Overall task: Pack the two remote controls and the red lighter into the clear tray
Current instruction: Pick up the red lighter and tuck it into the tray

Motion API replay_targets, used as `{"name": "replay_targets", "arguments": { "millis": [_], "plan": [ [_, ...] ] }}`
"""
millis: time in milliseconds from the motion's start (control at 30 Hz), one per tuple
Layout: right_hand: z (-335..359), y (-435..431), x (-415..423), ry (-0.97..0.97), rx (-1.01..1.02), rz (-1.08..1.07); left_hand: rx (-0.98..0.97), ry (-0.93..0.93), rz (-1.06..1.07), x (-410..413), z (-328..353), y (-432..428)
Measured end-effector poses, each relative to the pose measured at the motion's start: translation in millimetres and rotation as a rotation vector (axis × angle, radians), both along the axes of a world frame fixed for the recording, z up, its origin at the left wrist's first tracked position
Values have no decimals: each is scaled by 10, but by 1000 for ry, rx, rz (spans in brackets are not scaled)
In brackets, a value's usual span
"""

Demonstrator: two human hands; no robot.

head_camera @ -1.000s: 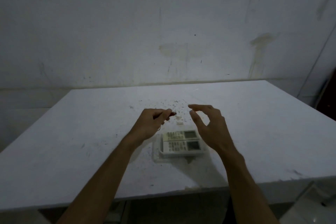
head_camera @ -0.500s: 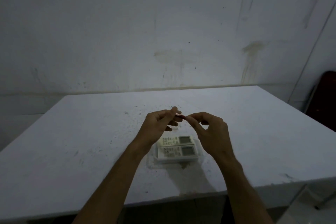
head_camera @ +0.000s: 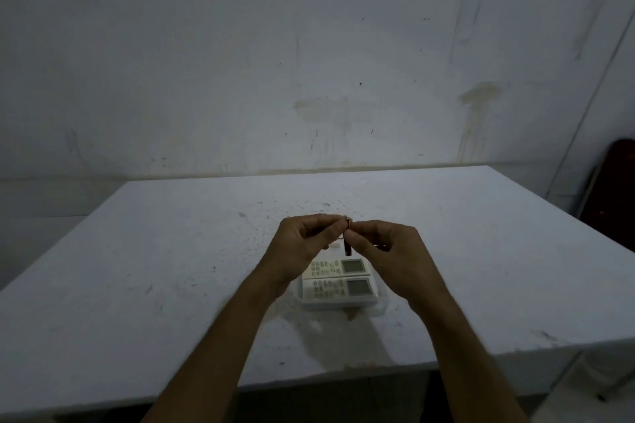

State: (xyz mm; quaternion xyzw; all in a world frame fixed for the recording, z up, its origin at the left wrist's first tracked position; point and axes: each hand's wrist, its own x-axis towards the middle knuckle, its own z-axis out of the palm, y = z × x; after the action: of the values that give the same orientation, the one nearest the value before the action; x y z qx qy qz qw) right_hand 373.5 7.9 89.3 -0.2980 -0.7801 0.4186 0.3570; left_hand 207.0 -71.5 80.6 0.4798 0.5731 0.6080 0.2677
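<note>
Two white remote controls, the far one and the near one, lie side by side in the clear tray on the white table, screens to the right. Above the tray both hands meet at the red lighter, which hangs nearly upright between the fingertips. My left hand pinches its top from the left and my right hand pinches it from the right. The tray's left part is hidden behind my left wrist.
Dark specks are scattered on the table behind my hands. A stained wall stands right behind the table. A dark red object leans at the far right beyond the table's edge.
My right hand has closed in on the lighter that my left hand held alone. The lighter has swung from lying sideways to hanging nearly upright over the tray.
</note>
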Motion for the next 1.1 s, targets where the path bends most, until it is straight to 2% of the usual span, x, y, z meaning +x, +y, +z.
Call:
{"name": "replay_targets", "arguments": {
  "millis": [167,333,467,600,733,933,1100],
  "plan": [
    [81,88,42,-75,35,21,-9,132,-7,-62,35,5],
    [12,245,171,-153,45,19,-148,433,193,-230,-293,-14],
    [-46,360,293,-269,102,76,-268,451,66,-346,-544,-144],
    [-125,449,382,-329,107,56,-287,453,-30,-311,-666,-195],
    [-208,484,383,-459,187,68,-285,574,-15,-260,-711,-158],
    [-189,520,335,-580,368,72,-270,580,-2,-267,-740,-185],
    [-55,655,246,-768,356,216,-288,585,12,-278,-762,-167]
  ]
}}
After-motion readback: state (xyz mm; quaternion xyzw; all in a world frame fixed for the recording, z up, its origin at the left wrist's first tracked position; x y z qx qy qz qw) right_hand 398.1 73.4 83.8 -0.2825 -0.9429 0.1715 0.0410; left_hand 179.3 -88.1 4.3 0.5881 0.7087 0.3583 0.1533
